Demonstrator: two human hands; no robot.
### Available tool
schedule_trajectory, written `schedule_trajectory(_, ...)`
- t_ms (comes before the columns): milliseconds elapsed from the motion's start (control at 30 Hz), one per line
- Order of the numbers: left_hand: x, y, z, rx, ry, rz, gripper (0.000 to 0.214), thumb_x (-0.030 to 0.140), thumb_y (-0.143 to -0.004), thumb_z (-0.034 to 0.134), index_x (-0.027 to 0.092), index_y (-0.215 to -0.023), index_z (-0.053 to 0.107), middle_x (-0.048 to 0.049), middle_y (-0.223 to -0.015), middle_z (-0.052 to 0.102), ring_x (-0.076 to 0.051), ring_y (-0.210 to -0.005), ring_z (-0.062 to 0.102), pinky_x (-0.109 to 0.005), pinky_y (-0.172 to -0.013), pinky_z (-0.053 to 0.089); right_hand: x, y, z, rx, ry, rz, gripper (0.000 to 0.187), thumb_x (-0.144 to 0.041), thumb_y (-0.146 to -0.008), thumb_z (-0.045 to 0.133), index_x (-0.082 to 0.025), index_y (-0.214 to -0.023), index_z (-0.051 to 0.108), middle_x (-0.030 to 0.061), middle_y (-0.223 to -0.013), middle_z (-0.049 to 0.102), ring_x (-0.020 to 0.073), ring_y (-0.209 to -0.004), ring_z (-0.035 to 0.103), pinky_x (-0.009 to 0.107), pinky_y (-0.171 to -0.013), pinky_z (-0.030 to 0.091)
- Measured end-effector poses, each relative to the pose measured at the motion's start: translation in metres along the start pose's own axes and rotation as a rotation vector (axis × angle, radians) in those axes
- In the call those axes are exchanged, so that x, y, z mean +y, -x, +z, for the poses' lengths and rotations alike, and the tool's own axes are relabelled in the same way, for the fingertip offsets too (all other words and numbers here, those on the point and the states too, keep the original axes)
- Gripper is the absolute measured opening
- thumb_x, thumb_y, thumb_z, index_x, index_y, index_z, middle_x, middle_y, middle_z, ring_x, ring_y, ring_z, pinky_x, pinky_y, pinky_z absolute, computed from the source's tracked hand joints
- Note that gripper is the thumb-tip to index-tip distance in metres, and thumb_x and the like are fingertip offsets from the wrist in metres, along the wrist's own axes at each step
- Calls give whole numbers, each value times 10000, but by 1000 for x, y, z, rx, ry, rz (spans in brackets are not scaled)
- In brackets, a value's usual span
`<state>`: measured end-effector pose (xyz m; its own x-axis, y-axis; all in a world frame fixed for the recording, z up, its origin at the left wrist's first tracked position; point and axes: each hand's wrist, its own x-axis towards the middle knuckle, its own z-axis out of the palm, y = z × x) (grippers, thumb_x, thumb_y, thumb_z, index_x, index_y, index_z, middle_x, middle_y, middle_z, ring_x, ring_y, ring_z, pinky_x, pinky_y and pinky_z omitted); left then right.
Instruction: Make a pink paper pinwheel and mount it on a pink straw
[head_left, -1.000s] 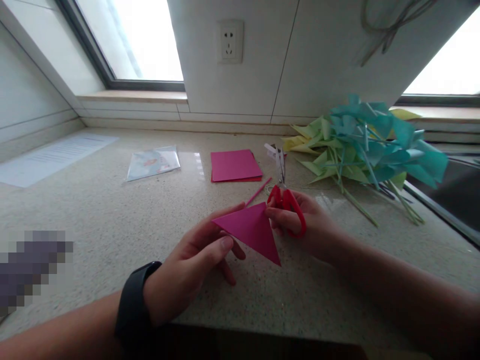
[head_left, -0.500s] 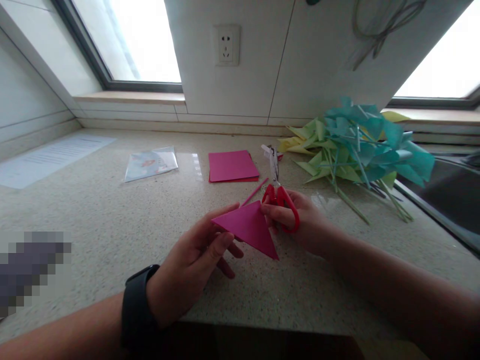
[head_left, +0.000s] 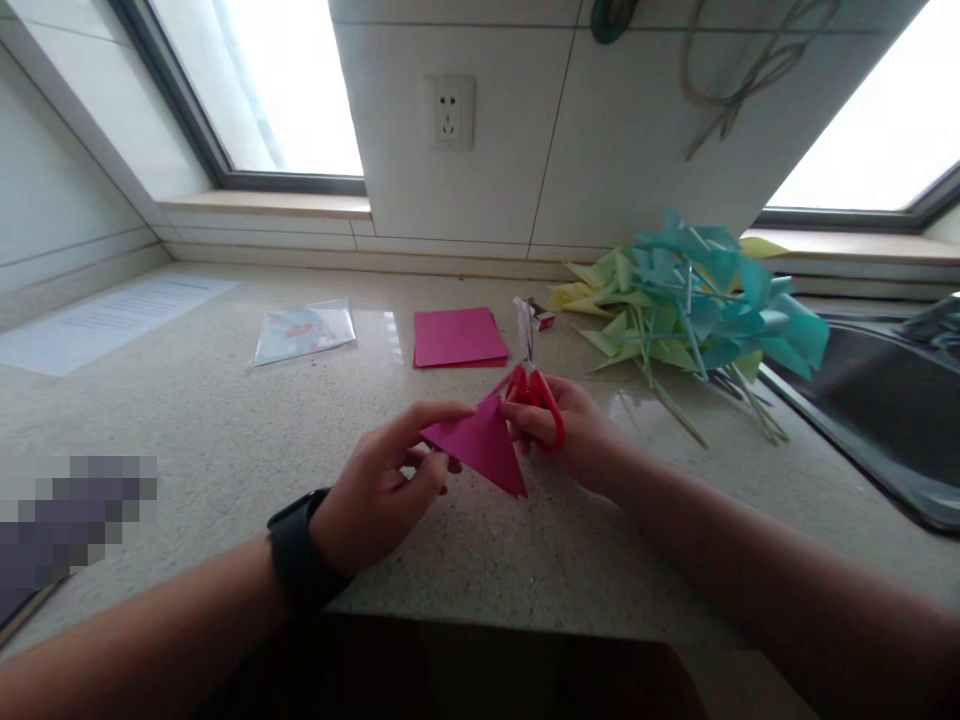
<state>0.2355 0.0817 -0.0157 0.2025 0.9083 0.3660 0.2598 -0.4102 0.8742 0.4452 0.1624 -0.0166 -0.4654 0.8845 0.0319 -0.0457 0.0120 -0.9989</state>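
A magenta sheet of paper folded into a triangle (head_left: 484, 445) is held up between both hands, just above the counter. My left hand (head_left: 397, 480) grips its left corner, with the forefinger laid along the upper edge and the thumb below. At the top corner, my right hand (head_left: 566, 430) pinches the paper between thumb and fingers. The same hand carries red-handled scissors (head_left: 553, 415), whose blades point away from me. Partly behind the triangle lies a thin pink stick (head_left: 495, 386).
A stack of magenta and red paper squares (head_left: 459, 338) lies beyond my hands. Teal and yellow-green paper flowers (head_left: 690, 300) are heaped at the right beside a sink (head_left: 885, 400). A clear plastic packet (head_left: 304, 332) and a printed sheet (head_left: 105, 320) lie at the left.
The triangle and both hands have shifted slightly left in view. My left forefinger now lies over the paper's upper edge. The camera view has also moved a little.
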Motion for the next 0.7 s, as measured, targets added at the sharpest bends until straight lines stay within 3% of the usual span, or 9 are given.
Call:
schedule_trajectory(200,15,-9,-3,68,-319,146,273,92,-917,524,193,-1144,638,-34,-940,672,-111,-672,613,-218,-558,513,-5,2,-5,61,-32,-50,259,-389,-808,773,-172,-823,632,-14,-669,636,98,-524,550,238,-489,438)
schedule_trajectory(333,34,-24,-14,16,-891,481,152,190,-942,565,174,-1044,676,-85,-945,674,-216,-849,624,-340,-697,537,-12,9,-11,51,-93,-91,273,-426,-857,731,-181,-820,618,7,-750,676,100,-547,572,235,-486,467)
schedule_trajectory(400,40,-32,-13,-2,-1154,614,142,203,-934,565,163,-997,686,-138,-1056,687,-277,-948,627,-415,-758,543,-15,13,-14,34,-124,-102,289,-446,-864,727,-188,-819,604,0,-743,675,105,-545,583,234,-473,473)
schedule_trajectory(467,44,-39,-7,-36,-1258,654,171,192,-941,529,151,-1000,684,-166,-1135,690,-308,-1006,629,-486,-845,534,-18,17,-15,16,-142,-113,318,-482,-865,720,-188,-823,605,3,-737,680,109,-541,594,236,-470,480)
schedule_trajectory(600,44,-48,8,-85,-1284,601,190,193,-940,499,152,-985,679,-122,-945,712,-295,-960,640,-561,-1004,459,-26,24,-15,-33,-143,-146,365,-512,-814,768,-171,-847,642,44,-795,723,130,-589,636,267,-524,533)
schedule_trajectory(700,46,-52,15,-101,-1301,600,174,209,-924,501,164,-922,669,-92,-858,685,-277,-886,632,-556,-1017,438,-30,27,-14,-39,-145,-163,351,-455,-759,834,-173,-849,645,26,-774,716,135,-613,659,282,-584,558)
